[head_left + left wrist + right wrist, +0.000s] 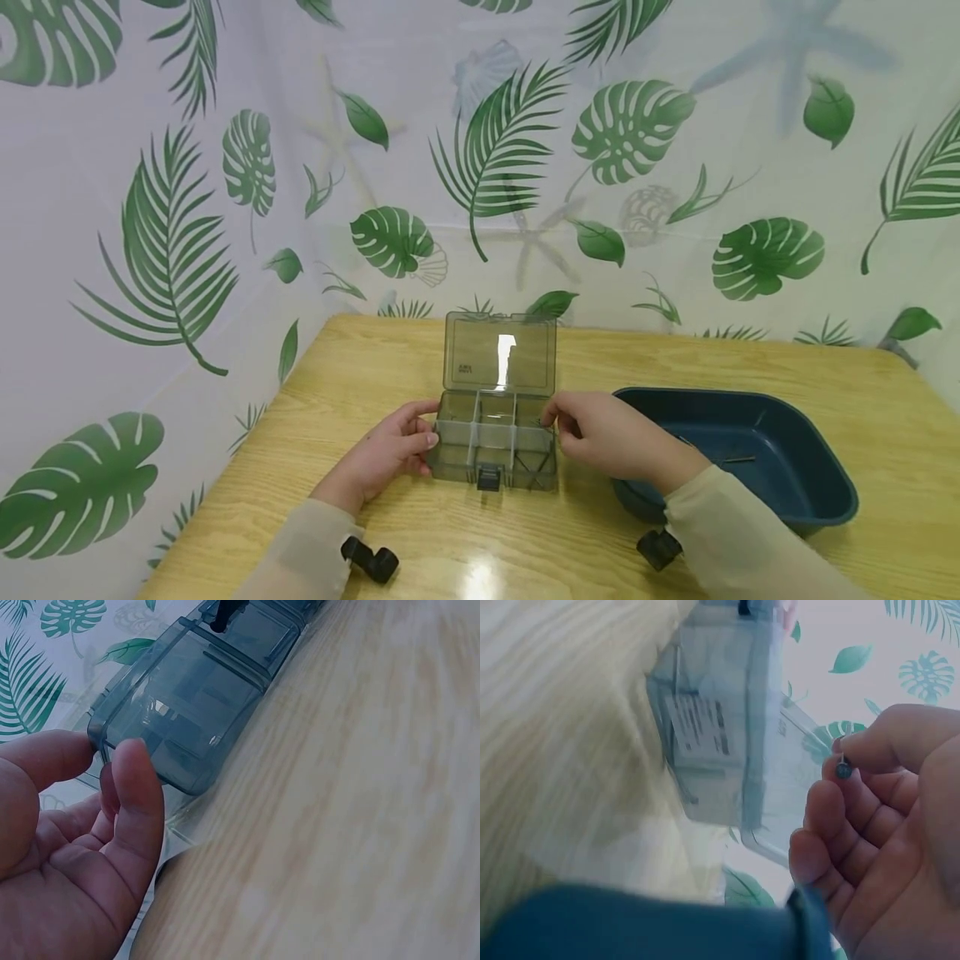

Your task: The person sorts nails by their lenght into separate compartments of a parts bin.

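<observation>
A smoky clear compartment box (492,433) sits on the table with its lid (500,354) raised at the back. My left hand (393,442) grips the box's left end, thumb and fingers at the corner, as the left wrist view also shows. My right hand (600,429) is at the box's right side, over the rear right compartment. Between thumb and forefinger it pinches a thin metal nail or screw (844,769) with a dark round head; which of the two cannot be told. Several thin dark pieces (534,468) lie crossed in the front right compartment.
A dark blue basin (813,450) stands to the right, partly behind my right forearm. A thin metal piece (738,459) lies inside it. The wood-grain table (390,350) meets a leaf-print cloth (495,275) at the back and left.
</observation>
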The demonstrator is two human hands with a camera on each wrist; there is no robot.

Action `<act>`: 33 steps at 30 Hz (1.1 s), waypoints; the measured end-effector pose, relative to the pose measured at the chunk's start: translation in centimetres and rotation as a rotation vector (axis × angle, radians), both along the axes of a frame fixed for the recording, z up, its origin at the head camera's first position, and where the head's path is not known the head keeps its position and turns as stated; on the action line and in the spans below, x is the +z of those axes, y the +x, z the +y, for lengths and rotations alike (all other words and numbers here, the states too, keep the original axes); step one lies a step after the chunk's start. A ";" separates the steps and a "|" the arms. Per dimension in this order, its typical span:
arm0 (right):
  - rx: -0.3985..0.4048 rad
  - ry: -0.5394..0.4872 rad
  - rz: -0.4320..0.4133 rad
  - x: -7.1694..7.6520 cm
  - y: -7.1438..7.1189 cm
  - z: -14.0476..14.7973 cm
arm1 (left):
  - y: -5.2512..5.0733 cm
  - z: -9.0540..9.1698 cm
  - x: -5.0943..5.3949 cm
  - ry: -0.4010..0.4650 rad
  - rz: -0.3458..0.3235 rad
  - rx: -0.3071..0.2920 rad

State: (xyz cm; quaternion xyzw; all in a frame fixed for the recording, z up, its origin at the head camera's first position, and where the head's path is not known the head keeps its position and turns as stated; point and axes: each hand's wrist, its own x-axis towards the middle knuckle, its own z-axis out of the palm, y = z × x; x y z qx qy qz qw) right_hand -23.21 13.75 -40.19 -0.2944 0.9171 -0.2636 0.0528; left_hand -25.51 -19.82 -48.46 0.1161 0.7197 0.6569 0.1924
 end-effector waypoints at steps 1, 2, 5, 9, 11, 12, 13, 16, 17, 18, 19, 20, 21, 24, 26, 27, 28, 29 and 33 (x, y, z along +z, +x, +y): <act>-0.001 0.008 0.001 -0.2 0.0 -0.3 | 0.0 0.0 0.0 0.000 -0.001 0.000; -0.005 0.014 -0.001 -0.3 -0.1 -0.6 | 0.1 0.0 0.0 0.000 -0.001 0.001; -0.016 0.032 0.008 -0.6 -0.2 -1.3 | 0.1 0.0 0.0 0.002 0.004 0.000; -0.017 0.032 0.006 -0.8 -0.2 -1.8 | 0.1 0.0 0.0 0.002 0.007 -0.004; -0.014 0.027 0.001 -0.9 -0.2 -1.9 | 0.1 0.0 -0.1 0.003 0.007 -0.004; -0.012 0.026 -0.003 -0.9 -0.2 -2.0 | 0.1 0.0 -0.1 0.002 0.007 -0.004; -0.011 0.027 -0.004 -1.0 -0.2 -2.1 | 0.1 0.0 -0.1 0.002 0.006 -0.005; -0.015 0.026 -0.016 -1.0 -0.1 -2.1 | 0.1 0.0 -0.2 -0.002 0.006 -0.005; -0.020 0.028 -0.020 -0.9 0.0 -2.1 | 0.2 0.0 -0.1 -0.004 0.005 -0.004; -0.025 0.031 -0.023 -0.9 0.0 -2.0 | 0.2 0.1 -0.1 -0.005 0.005 -0.005; -0.032 0.032 -0.027 -0.8 0.0 -2.0 | 0.2 0.1 0.0 -0.006 0.006 -0.004; -0.037 0.032 -0.030 -0.8 0.0 -1.9 | 0.2 0.1 0.1 -0.008 0.008 -0.004; -0.043 0.037 -0.028 -0.8 -0.1 -1.7 | 0.2 0.1 0.1 -0.011 0.010 -0.003; -0.043 0.036 -0.012 -0.6 -0.2 -1.4 | 0.1 0.1 0.2 -0.013 0.016 -0.002; -0.043 0.034 -0.001 -0.5 -0.1 -1.1 | 0.0 0.0 0.2 -0.017 0.018 -0.002; -0.044 0.032 0.003 -0.4 -0.1 -0.9 | 0.0 0.0 0.1 -0.018 0.019 -0.002; -0.044 0.028 0.002 -0.3 0.0 -0.8 | 0.0 0.0 0.1 -0.017 0.018 -0.002; -0.047 0.025 -0.001 -0.2 0.1 -0.6 | 0.1 0.0 0.1 -0.019 0.018 -0.001; -0.055 0.018 -0.009 0.1 0.1 0.4 | 0.2 0.1 0.0 -0.017 0.014 0.003</act>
